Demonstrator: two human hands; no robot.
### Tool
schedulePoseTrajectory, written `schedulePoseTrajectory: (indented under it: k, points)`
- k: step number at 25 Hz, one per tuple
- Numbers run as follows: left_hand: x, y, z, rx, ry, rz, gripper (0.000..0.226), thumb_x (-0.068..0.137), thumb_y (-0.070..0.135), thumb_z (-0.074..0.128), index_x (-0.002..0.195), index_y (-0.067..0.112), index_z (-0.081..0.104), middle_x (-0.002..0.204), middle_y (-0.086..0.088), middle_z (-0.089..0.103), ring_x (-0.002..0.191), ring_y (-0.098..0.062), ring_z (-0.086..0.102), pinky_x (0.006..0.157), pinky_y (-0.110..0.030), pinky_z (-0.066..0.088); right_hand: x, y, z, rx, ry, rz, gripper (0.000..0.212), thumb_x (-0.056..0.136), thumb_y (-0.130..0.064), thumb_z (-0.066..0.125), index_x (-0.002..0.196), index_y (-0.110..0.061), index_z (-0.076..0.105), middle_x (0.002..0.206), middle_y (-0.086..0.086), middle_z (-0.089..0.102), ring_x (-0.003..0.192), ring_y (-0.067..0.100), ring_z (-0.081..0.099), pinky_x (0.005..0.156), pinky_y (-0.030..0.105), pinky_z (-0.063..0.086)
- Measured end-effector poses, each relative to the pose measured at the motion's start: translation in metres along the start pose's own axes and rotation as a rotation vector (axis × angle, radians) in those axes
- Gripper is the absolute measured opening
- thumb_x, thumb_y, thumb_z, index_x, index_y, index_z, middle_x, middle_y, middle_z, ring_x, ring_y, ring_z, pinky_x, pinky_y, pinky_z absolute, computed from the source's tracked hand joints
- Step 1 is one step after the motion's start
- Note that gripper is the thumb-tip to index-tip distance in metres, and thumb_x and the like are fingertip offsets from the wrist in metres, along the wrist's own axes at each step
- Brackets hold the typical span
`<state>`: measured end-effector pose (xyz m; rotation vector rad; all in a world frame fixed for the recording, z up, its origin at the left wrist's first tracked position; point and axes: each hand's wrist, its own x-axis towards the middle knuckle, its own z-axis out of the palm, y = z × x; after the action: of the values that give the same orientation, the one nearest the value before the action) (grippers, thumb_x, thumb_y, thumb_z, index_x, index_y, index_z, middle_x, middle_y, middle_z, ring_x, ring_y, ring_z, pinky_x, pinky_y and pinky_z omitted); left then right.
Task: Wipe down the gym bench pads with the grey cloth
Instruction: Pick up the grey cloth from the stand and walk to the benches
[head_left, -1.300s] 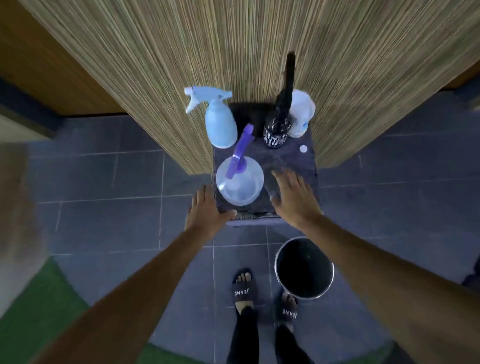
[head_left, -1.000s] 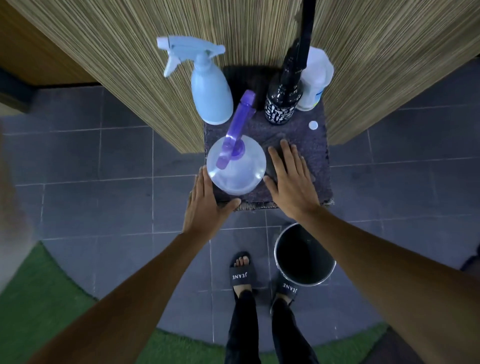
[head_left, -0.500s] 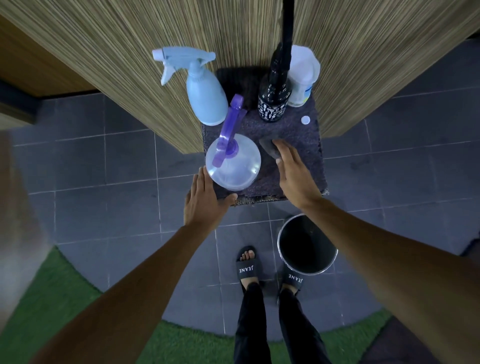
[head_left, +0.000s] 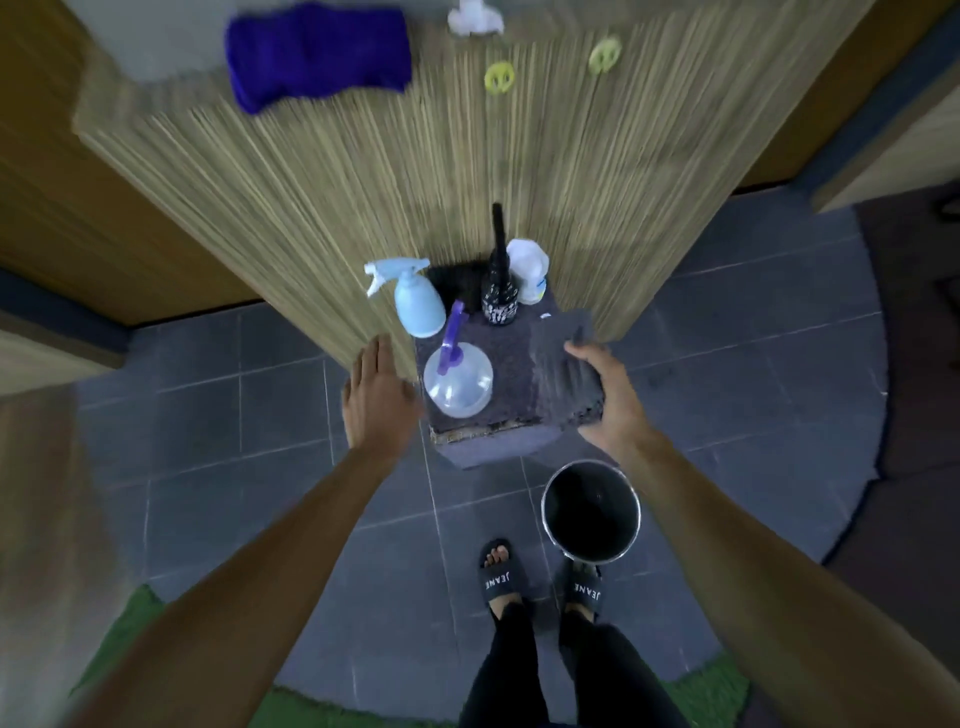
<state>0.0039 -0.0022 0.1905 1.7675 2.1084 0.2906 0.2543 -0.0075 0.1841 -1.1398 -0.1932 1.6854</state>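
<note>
Two hands are at the small table (head_left: 488, 447) now, and the picture has shifted since half a second ago: your right hand (head_left: 605, 395), which was flat on the grey cloth (head_left: 563, 374) with fingers pinching up a fold, has now closed on that cloth at its right side — fingers over the far corner, thumb near the front edge — and the right part looks peeled up off the table top. Your left hand (head_left: 376, 395) has come away from the table's front-left corner and hangs open, fingers spread, just beside the left edge, holding nothing. You have also straightened up; the view takes in far more of the reed screen (head_left: 467, 171), with a blue cloth (head_left: 317, 54) blurred at its top.

That reads as the pick-up under way — the wipe itself hasn't begun, and no gym bench pad shows anywhere in view. Watch out: the clear spray bottle with the purple trigger (head_left: 458, 382) looks to be standing on the same cloth, and the pale blue spray bottle (head_left: 418, 304), black bottle (head_left: 500, 299) and white bottle (head_left: 529, 270) stand at the back, so a hard pull could tip them. A black bucket (head_left: 590, 512) sits on the tiled floor (head_left: 234, 415) by your right foot.

Writing: both sandals (head_left: 500, 574) read "JEANE". The black bottle carries white lettering, too small to make out.
</note>
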Motion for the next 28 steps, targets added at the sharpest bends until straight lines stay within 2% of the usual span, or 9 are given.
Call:
schedulePoseTrajectory:
  k: [2,5,10,14,17,22,24,26,28]
  points:
    - [0.006,0.026,-0.023,-0.042,0.121,0.102,0.066,0.088,0.005,0.053,0.15,0.009,0.031,0.155,-0.008,0.034,0.142,-0.03,0.031,0.112,-0.048,0.033,-0.02,-0.02,0.005,-0.019,0.007,-0.01,0.033,0.086,-0.006,0.068,0.117,-0.012,0.062,0.1,0.01,0.072,0.089,0.028,0.069,0.076,0.042,0.058]
    - [0.007,0.078,-0.041,-0.054,0.173,0.266,0.058,0.088,0.007,0.053,0.145,0.009,0.04,0.15,-0.006,0.041,0.138,-0.029,0.036,0.11,-0.045,0.033,-0.05,-0.052,-0.004,-0.034,0.033,-0.059,0.053,0.079,-0.003,0.074,0.131,-0.01,0.06,0.122,0.018,0.066,0.101,0.032,0.068,0.082,0.045,0.055]
    - [-0.028,0.189,-0.025,-0.005,0.081,0.547,0.047,0.088,0.007,0.053,0.135,0.009,0.052,0.147,-0.006,0.045,0.133,-0.031,0.04,0.106,-0.044,0.037,-0.111,-0.111,-0.069,-0.024,0.073,-0.249,0.044,0.086,0.003,0.066,0.126,-0.017,0.061,0.126,0.016,0.064,0.112,0.036,0.063,0.088,0.049,0.055]
    - [-0.08,0.296,0.017,0.078,-0.044,0.78,0.048,0.088,0.008,0.051,0.137,0.009,0.051,0.151,-0.007,0.04,0.137,-0.029,0.036,0.109,-0.043,0.034,-0.182,-0.162,-0.159,-0.047,0.23,-0.37,0.037,0.091,-0.006,0.065,0.123,-0.022,0.058,0.124,0.012,0.064,0.107,0.033,0.063,0.085,0.049,0.055]
    - [-0.138,0.385,0.058,0.111,-0.087,0.929,0.046,0.094,0.013,0.049,0.141,0.013,0.048,0.151,-0.004,0.041,0.138,-0.024,0.036,0.109,-0.043,0.035,-0.246,-0.187,-0.242,0.016,0.322,-0.456,0.028,0.092,-0.006,0.064,0.115,-0.022,0.062,0.109,0.008,0.07,0.094,0.028,0.068,0.077,0.043,0.059]
    - [-0.26,0.517,0.139,0.172,-0.235,1.226,0.045,0.095,0.016,0.049,0.14,0.012,0.048,0.147,-0.004,0.047,0.134,-0.025,0.042,0.105,-0.039,0.036,-0.357,-0.197,-0.388,0.01,0.621,-0.567,0.045,0.081,-0.001,0.075,0.122,-0.013,0.06,0.117,0.013,0.069,0.099,0.031,0.069,0.085,0.046,0.058]
    - [-0.311,0.563,0.17,0.192,-0.294,1.334,0.046,0.094,0.016,0.05,0.14,0.012,0.049,0.144,-0.005,0.049,0.132,-0.026,0.044,0.105,-0.039,0.036,-0.399,-0.194,-0.441,0.065,0.704,-0.597,0.041,0.083,0.001,0.073,0.119,-0.014,0.059,0.111,0.011,0.069,0.094,0.028,0.069,0.076,0.04,0.061]
    - [-0.36,0.603,0.198,0.206,-0.36,1.437,0.047,0.093,0.016,0.051,0.14,0.012,0.049,0.142,-0.005,0.051,0.13,-0.026,0.045,0.104,-0.038,0.036,-0.438,-0.189,-0.483,0.095,0.806,-0.621,0.039,0.086,0.001,0.069,0.12,-0.013,0.056,0.107,0.008,0.067,0.087,0.021,0.068,0.063,0.027,0.058]
    - [-0.406,0.64,0.224,0.227,-0.405,1.549,0.047,0.092,0.018,0.053,0.139,0.014,0.05,0.14,-0.003,0.053,0.128,-0.025,0.046,0.103,-0.037,0.036,-0.472,-0.185,-0.524,0.115,0.923,-0.649,0.043,0.088,0.003,0.067,0.126,-0.011,0.053,0.107,0.006,0.066,0.086,0.016,0.065,0.059,0.019,0.055]
